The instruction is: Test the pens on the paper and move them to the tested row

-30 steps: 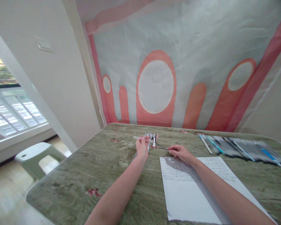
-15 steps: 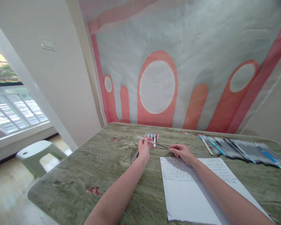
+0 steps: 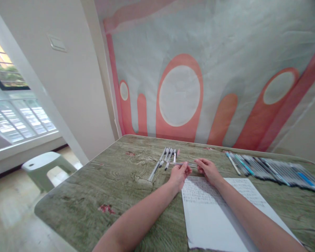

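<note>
Two hands: your left hand [image 3: 179, 175] and your right hand [image 3: 207, 170] face each other, close together above the surface [image 3: 126, 182].
Left fingers: closed narrow, pinching a slender pen piece [image 3: 177, 163] that points out past them to your left.
Right fingers: drawn in to a pinch at the right end of that slender line; you can't tell from this view whether it is one part or two.
Paper: the white sheet [image 3: 212, 220] lies under your right forearm, its top edge near both hands, with rows of writing across the upper part.
Small group of pens: just beyond your left hand, several grey-and-clear pens [image 3: 168, 159] lie slanted, with a small pink item [image 3: 178, 152] at their right.
Long row: to the right, beyond the paper, many pens [image 3: 273, 169] lie side by side, a bright blue one [image 3: 306, 179] among them.
Floor: a pale stool [image 3: 43, 162] stands left of the surface.
</note>
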`<state>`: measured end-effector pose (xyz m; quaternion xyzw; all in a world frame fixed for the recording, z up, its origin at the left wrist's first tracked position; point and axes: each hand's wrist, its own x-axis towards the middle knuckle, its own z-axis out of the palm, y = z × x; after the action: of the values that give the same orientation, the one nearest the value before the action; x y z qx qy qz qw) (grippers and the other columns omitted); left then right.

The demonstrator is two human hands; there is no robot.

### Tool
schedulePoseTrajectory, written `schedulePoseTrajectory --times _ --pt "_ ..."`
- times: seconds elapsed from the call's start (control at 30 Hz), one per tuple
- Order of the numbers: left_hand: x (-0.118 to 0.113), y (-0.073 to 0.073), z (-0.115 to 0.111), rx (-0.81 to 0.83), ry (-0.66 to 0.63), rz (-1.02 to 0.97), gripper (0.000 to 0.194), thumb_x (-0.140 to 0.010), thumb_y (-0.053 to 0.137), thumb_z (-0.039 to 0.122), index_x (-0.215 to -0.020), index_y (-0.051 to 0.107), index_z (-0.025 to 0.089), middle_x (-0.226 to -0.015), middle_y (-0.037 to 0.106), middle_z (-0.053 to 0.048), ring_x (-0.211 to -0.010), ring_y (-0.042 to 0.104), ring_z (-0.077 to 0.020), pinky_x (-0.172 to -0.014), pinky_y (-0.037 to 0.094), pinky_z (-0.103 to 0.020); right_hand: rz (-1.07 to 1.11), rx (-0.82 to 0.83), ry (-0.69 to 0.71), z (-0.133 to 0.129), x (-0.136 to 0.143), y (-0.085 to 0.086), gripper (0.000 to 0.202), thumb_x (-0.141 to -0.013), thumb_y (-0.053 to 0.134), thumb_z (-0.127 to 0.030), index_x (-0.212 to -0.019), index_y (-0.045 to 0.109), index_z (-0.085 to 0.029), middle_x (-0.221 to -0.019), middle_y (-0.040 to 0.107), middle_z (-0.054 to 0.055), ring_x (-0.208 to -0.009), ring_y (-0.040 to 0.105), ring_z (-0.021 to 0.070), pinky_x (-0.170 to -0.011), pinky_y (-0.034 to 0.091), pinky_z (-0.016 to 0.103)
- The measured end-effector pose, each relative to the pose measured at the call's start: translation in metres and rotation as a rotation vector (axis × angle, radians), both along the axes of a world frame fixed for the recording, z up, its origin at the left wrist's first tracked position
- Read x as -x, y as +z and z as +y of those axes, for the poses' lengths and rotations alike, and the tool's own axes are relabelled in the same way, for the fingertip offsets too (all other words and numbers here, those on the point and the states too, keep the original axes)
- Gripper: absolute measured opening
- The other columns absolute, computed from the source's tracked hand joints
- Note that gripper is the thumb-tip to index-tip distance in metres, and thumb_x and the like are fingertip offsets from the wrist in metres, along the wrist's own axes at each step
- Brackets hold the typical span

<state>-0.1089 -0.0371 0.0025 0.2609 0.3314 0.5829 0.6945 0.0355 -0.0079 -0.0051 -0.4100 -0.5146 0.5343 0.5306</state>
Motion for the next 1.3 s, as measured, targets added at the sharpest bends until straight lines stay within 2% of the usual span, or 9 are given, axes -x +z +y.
schedulePoseTrajectory --times 0.27,0.47,0.63,0.8,1.07,1.13,1.2,1.27,1.3 --pt "0.009 0.005 0.005 0.113 -0.045 -0.182 0.013 -0.076 0.058 0.021 -0.079 0.058 0.009 -0.063 0.059 -0.002 -0.056 0.055 -0.0060 -0.058 0.047 -0.017 0.171 0.065 0.148 -0.006 0.002 0.009 0.039 -0.073 0.052 -0.052 -0.084 0.062 -0.016 -0.065 0.055 0.001 -0.049 0.045 0.0084 -0.046 0.035 0.022" --pt "0.008 0.007 0.003 0.100 -0.142 -0.189 0.014 -0.078 0.056 0.023 -0.077 0.057 0.009 -0.063 0.057 -0.001 -0.054 0.054 -0.0043 -0.055 0.046 -0.014 0.137 0.072 0.199 -0.010 0.005 0.010 0.033 -0.070 0.060 -0.044 -0.089 0.063 -0.017 -0.068 0.058 0.002 -0.053 0.048 0.0094 -0.049 0.036 0.022" --pt "0.006 0.005 0.002 0.060 -0.176 -0.147 0.019 -0.078 0.056 0.026 -0.070 0.057 0.008 -0.063 0.057 -0.002 -0.053 0.052 -0.0038 -0.055 0.045 -0.014 0.115 0.054 0.262 -0.014 0.006 0.011 0.039 -0.071 0.057 -0.048 -0.095 0.063 -0.018 -0.075 0.062 0.004 -0.056 0.050 0.0092 -0.054 0.039 0.023" --pt "0.006 0.002 0.002 0.017 -0.174 -0.035 0.024 -0.075 0.058 0.032 -0.072 0.058 0.008 -0.063 0.058 -0.002 -0.053 0.051 -0.0045 -0.051 0.041 -0.015 0.106 0.056 0.272 -0.014 0.005 0.008 0.032 -0.065 0.067 -0.038 -0.091 0.064 -0.018 -0.080 0.065 0.003 -0.061 0.053 0.0095 -0.061 0.041 0.024" --pt "0.006 0.000 0.003 0.027 -0.174 0.048 0.028 -0.073 0.059 0.037 -0.075 0.058 0.009 -0.066 0.059 -0.003 -0.053 0.050 -0.0048 -0.052 0.038 -0.016 0.258 0.093 0.416 -0.011 0.002 0.003 0.028 -0.071 0.063 -0.029 -0.096 0.064 -0.017 -0.086 0.066 0.005 -0.074 0.058 0.0125 -0.069 0.044 0.025" --pt "0.008 0.002 0.003 0.011 -0.185 0.117 0.033 -0.074 0.056 0.042 -0.079 0.059 0.009 -0.067 0.059 -0.004 -0.054 0.050 -0.0056 -0.051 0.037 -0.017 0.276 0.101 0.394 -0.010 0.001 0.002 0.026 -0.071 0.063 -0.026 -0.096 0.064 -0.018 -0.083 0.067 0.004 -0.069 0.058 0.0110 -0.068 0.045 0.025" --pt "0.015 0.006 0.006 -0.013 -0.239 0.306 0.042 -0.075 0.049 0.049 -0.080 0.059 0.009 -0.064 0.059 -0.004 -0.053 0.050 -0.0075 -0.051 0.036 -0.019 0.302 0.103 0.346 -0.008 -0.001 0.002 0.025 -0.071 0.063 -0.026 -0.096 0.064 -0.019 -0.079 0.067 0.002 -0.065 0.057 0.0098 -0.065 0.046 0.024" --pt "0.027 0.015 0.009 -0.080 -0.298 0.646 0.047 -0.075 0.044 0.054 -0.076 0.060 0.009 -0.059 0.057 -0.004 -0.051 0.050 -0.0100 -0.052 0.037 -0.021 0.332 0.100 0.295 -0.006 -0.003 0.001 0.025 -0.071 0.063 -0.026 -0.096 0.064 -0.021 -0.079 0.066 0.001 -0.063 0.056 0.0093 -0.063 0.046 0.023" --pt "0.035 0.021 0.011 -0.159 -0.299 0.870 0.042 -0.074 0.048 0.050 -0.072 0.060 0.010 -0.058 0.057 -0.004 -0.053 0.051 -0.0115 -0.054 0.037 -0.023 0.347 0.102 0.273 -0.004 -0.004 0.001 0.025 -0.071 0.063 -0.026 -0.096 0.064 -0.021 -0.079 0.066 0.001 -0.063 0.056 0.0091 -0.063 0.047 0.022"
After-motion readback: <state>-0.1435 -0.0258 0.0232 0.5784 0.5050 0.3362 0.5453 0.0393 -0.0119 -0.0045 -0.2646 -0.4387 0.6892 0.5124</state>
